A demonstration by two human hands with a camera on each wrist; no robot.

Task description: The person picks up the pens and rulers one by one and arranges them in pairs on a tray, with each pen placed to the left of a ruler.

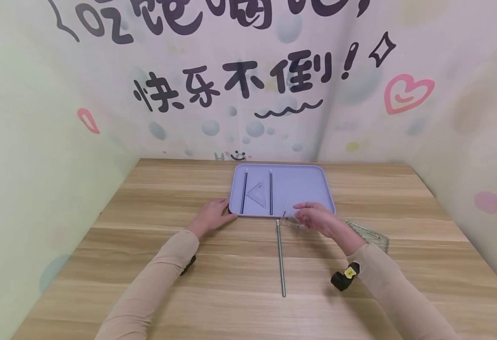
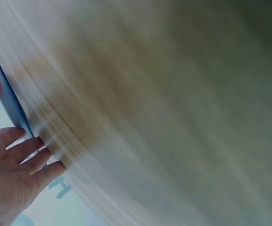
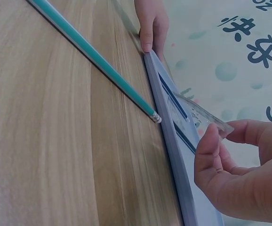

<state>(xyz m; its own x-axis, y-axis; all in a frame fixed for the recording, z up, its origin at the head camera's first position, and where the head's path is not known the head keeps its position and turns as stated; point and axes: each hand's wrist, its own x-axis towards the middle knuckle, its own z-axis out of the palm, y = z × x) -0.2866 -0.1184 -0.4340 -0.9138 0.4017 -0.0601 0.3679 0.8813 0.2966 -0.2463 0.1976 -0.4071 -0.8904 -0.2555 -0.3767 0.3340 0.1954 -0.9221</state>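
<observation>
My right hand (image 1: 316, 219) pinches a clear plastic drawing tool, apparently a set square (image 3: 205, 114), between thumb and fingers above the front edge of a lilac tray (image 1: 301, 186). My left hand (image 1: 210, 217) touches the tray's front left corner, its fingers loosely extended in the left wrist view. On the tray lie two dark pencils (image 1: 244, 191) (image 1: 271, 193), with a clear triangle ruler (image 1: 258, 194) between them. A green pencil (image 1: 280, 259) lies on the table before the tray, its eraser end close to the rim.
Partly behind my right forearm, a greenish clear ruler (image 1: 369, 233) lies on the wooden table (image 1: 231, 293). Printed walls (image 1: 248, 127) stand behind the table and at both sides. A black wrist camera (image 1: 343, 279) sits beneath my right sleeve.
</observation>
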